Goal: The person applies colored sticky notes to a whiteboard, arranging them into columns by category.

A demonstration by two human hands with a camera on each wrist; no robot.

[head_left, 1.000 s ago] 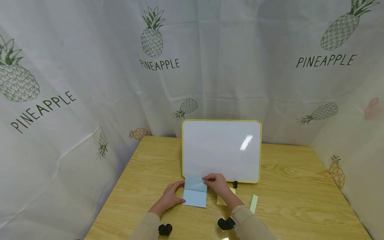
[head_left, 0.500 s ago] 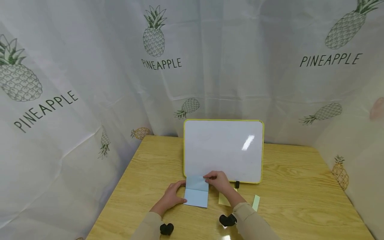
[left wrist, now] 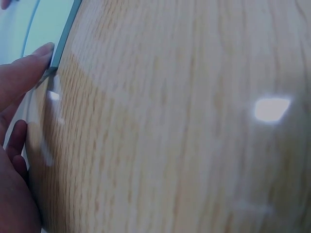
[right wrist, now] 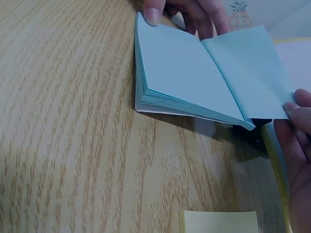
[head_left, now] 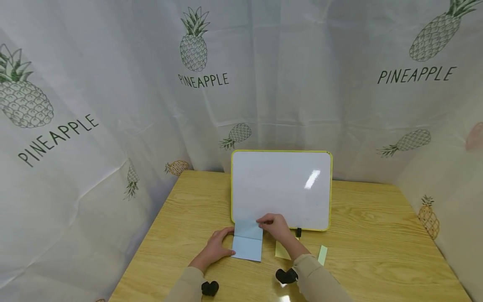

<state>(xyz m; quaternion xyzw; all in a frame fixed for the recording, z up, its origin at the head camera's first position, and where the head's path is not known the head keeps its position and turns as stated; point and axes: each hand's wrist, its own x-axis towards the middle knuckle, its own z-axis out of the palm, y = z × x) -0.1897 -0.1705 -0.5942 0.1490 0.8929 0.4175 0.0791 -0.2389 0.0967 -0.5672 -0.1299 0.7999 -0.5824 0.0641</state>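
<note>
A pad of light blue sticky notes (head_left: 247,248) lies on the table with its top sheet (head_left: 245,229) folded up and back from the pad, still joined along the crease. My left hand (head_left: 214,248) grips the pad from the left; in the right wrist view its thumb presses on a corner of the stack and its other fingers lie along the far edge. My right hand (head_left: 277,228) pinches the raised sheet by its outer corner, thumb on one face and fingers behind. The left wrist view shows the left thumb (left wrist: 29,73) at the pad's edge.
Behind the pad a yellow-framed whiteboard (head_left: 281,188) leans upright. A pale yellow note pad (head_left: 282,251) lies partly under my right forearm, with a narrow green strip (head_left: 322,254) to its right. A small black object (head_left: 299,232) is at the board's lower edge.
The head view has shifted slightly. My right hand has drawn the raised blue sheet a tiny bit farther from me. My left hand keeps its grip on the pad.
</note>
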